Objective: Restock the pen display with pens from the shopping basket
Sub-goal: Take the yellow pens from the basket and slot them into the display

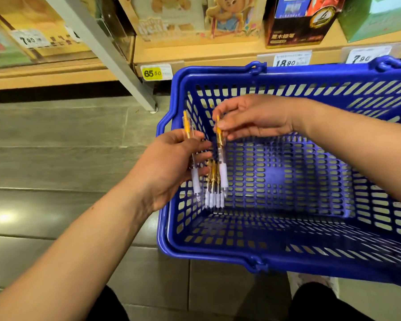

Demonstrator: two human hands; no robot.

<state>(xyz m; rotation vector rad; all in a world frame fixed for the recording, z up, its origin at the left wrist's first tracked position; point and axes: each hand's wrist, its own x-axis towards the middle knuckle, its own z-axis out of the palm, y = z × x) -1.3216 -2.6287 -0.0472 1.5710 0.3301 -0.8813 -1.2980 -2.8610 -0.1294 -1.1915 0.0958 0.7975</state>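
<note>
A blue plastic shopping basket (287, 256) sits on the floor in front of me. My left hand (169, 167) grips a clear pen with an orange core (187, 128) over the basket's left rim. My right hand (255, 117) pinches the top of another orange pen (220, 156), which hangs tip down beside the left hand. Several more orange pens with white grips (214, 188) lie bunched in the basket's left corner, just under both hands. The pen display is not in view.
A low wooden shelf (195, 54) runs along the back with boxed goods and price tags (156, 72). A grey metal post (116, 54) slants down to the tiled floor left of the basket. My knees show at the bottom edge.
</note>
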